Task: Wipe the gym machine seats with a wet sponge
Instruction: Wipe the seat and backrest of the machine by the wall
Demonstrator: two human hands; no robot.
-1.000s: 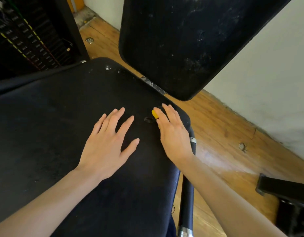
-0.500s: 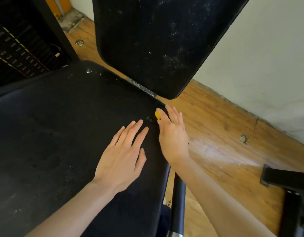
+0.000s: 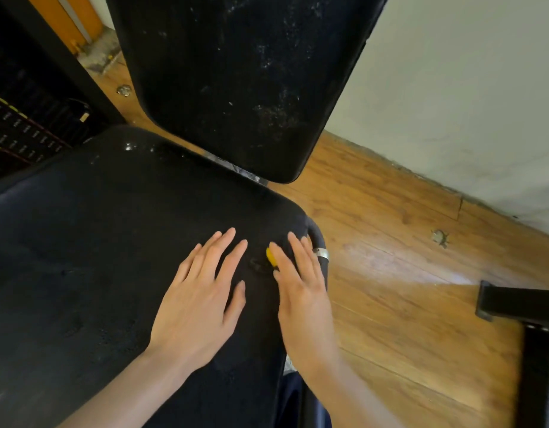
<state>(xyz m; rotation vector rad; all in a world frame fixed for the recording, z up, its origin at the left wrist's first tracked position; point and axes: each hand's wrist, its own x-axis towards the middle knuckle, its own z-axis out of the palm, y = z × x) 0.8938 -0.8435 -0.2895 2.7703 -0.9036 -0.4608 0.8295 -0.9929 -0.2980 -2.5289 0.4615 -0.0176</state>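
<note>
Head view: left hand (image 3: 199,299) flat, fingers straight, on seat (image 3: 97,242). Right hand (image 3: 301,291) flat, pressing yellow sponge (image 3: 270,257) near seat's right corner. Wet glints at rear; backrest (image 3: 245,81) speckled, likely unwiped.

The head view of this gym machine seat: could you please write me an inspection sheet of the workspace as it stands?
Surface: black padded seat, droplets glinting near its far edge.
Job's things: yellow sponge, mostly hidden under the right hand, on the seat's right corner; dusty black backrest beyond.
Clutter: nothing seen on the seat.
Grips: left hand flat on the seat, fingers straight; right hand pressing the sponge with straight fingers.
Cables: yellow-striped lines in the weight stack, far left.
Surroundings: wooden floor, pale wall, black frame part at right.
</note>
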